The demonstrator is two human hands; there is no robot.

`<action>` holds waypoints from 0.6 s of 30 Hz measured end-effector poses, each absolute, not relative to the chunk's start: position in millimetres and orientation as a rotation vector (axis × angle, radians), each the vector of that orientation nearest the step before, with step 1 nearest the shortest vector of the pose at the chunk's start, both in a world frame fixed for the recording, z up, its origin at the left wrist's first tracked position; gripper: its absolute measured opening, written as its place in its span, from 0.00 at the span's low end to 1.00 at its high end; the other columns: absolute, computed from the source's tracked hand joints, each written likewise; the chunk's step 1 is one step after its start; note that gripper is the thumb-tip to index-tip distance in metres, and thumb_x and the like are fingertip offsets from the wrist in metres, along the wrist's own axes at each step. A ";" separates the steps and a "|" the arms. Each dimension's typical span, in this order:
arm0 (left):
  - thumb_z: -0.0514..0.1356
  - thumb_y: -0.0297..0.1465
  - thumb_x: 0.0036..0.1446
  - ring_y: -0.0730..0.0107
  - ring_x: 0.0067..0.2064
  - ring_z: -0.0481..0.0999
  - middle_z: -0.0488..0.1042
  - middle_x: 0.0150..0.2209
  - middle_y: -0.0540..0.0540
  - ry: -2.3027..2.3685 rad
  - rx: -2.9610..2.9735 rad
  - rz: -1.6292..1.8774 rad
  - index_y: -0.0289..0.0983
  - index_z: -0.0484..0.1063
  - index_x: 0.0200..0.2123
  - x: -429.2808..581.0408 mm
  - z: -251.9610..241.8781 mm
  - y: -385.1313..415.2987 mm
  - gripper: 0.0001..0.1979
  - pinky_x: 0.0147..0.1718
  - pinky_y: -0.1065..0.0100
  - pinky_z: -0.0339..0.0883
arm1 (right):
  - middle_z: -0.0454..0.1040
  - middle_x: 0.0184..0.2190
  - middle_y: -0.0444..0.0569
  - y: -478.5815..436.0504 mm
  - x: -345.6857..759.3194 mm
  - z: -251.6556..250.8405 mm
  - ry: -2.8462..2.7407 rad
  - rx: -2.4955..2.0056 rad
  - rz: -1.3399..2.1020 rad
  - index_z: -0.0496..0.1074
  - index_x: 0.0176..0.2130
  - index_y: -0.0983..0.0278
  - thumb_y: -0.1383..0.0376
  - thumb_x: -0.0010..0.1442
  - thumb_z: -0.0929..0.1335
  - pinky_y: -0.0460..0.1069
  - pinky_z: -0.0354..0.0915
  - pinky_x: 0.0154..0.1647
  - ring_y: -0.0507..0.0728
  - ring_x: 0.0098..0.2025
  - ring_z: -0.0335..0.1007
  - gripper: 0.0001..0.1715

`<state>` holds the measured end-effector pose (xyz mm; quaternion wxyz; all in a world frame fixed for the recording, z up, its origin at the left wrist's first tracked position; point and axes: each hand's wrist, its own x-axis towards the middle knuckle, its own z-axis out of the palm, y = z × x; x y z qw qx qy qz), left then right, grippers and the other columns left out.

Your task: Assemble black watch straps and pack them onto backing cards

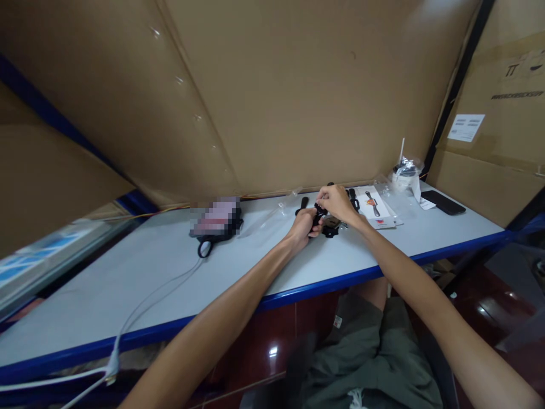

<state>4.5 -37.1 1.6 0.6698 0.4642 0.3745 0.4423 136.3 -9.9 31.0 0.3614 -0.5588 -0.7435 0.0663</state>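
Note:
My left hand (303, 226) is closed around a black spokeshave (317, 216), just above the table. One dark handle end shows beyond the fingers, and much of the body is hidden by both hands. My right hand (336, 203) has its thumb and fingers pinched together at the tool's upper part; any small piece between them is too small to make out. Below the hands lies a black metal part (330, 232), close to other small pieces. To the right, a white leaflet (374, 207) carries a picture of a similar two-handled tool.
A black phone (443, 202) lies at the right, near a plastic-wrapped white cup (404, 177) with a straw. On the left sits a blurred-out device (217, 218) with a white cable (159, 289). Cardboard (298, 96) walls the back; a blue edge (315, 287) runs along the front.

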 end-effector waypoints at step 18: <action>0.54 0.25 0.58 0.82 0.15 0.55 0.63 0.22 0.53 0.868 0.974 1.015 0.38 0.59 0.32 3.4 4.8 -38.0 0.05 0.13 0.80 0.39 | 0.79 0.26 0.48 -24.5 136.4 38.0 -2.036 -1.422 -0.024 0.84 0.34 0.64 0.56 0.69 0.66 0.47 0.53 0.30 0.54 0.31 0.73 0.22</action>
